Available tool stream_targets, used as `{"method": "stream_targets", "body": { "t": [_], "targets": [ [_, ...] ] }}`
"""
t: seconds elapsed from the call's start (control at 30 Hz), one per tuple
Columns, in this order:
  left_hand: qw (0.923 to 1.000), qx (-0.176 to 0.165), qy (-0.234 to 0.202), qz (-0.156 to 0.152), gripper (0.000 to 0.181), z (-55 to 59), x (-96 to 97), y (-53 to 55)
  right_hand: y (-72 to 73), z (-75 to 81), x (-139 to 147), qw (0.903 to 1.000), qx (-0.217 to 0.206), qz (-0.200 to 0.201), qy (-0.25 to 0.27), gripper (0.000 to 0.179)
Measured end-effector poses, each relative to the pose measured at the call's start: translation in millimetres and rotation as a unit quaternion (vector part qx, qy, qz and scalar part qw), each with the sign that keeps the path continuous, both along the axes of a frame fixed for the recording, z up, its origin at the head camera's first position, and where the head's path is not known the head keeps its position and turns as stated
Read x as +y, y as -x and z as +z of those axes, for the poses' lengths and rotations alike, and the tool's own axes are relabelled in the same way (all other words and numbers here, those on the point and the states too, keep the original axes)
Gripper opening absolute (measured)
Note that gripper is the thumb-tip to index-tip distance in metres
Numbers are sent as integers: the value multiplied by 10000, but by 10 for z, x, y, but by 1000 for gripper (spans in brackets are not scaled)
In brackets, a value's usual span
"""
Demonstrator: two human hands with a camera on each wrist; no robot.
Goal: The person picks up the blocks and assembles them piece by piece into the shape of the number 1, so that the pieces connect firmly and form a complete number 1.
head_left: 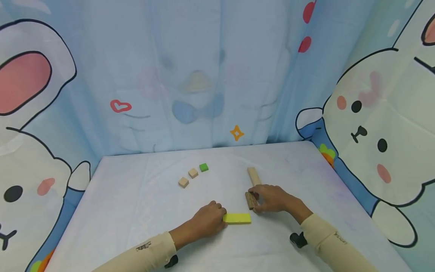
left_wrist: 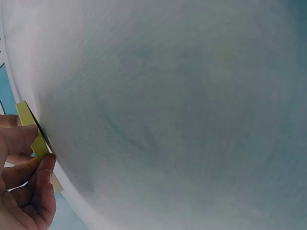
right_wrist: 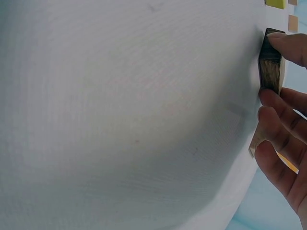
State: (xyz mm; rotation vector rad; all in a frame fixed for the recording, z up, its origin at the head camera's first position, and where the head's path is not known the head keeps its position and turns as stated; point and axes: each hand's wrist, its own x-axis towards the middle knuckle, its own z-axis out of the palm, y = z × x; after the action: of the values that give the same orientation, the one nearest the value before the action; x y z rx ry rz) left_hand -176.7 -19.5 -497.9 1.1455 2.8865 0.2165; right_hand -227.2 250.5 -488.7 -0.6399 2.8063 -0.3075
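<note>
My left hand [head_left: 209, 219] pinches the left end of a flat yellow block [head_left: 237, 218] lying on the white-covered table. The left wrist view shows the thumb and fingers on both sides of that yellow block [left_wrist: 25, 112]. To the right, my right hand [head_left: 273, 198] holds a short dark brown wooden block [head_left: 250, 201] between thumb and fingers, one at each end. In the right wrist view the dark block [right_wrist: 271, 67] appears at the right edge. Just behind this hand lies a pale wooden strip [head_left: 253, 175], its near end hidden by the fingers.
Two small pale wooden cubes [head_left: 183, 182] and a small green block [head_left: 204, 167] form a slanting row at the back left of the table [head_left: 136, 211]. Behind the table hangs a light blue curtain [head_left: 190, 45] with cartoon rabbits at both sides.
</note>
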Motion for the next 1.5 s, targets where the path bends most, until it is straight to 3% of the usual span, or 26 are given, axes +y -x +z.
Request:
{"method": "stream_targets", "body": {
  "t": [0.3,0.57,0.93,1.23,1.5],
  "targets": [
    [9992,-155,-360,90,30,-18,-75,20,32,15,-13,10000,-44,21,3,68],
    [9986,-37,-486,186,30,-21,-173,45,29,43,-11,10000,-72,-6,38,68],
    [9978,-50,-514,416,30,-88,-264,52,13,54,-28,9996,-197,-127,140,67],
    [9973,-56,-452,579,31,-39,-304,88,20,29,-3,9994,-265,-119,186,68],
    [9972,-32,-441,604,30,-65,-324,80,29,14,5,9994,-272,-19,231,69]
  ]
}}
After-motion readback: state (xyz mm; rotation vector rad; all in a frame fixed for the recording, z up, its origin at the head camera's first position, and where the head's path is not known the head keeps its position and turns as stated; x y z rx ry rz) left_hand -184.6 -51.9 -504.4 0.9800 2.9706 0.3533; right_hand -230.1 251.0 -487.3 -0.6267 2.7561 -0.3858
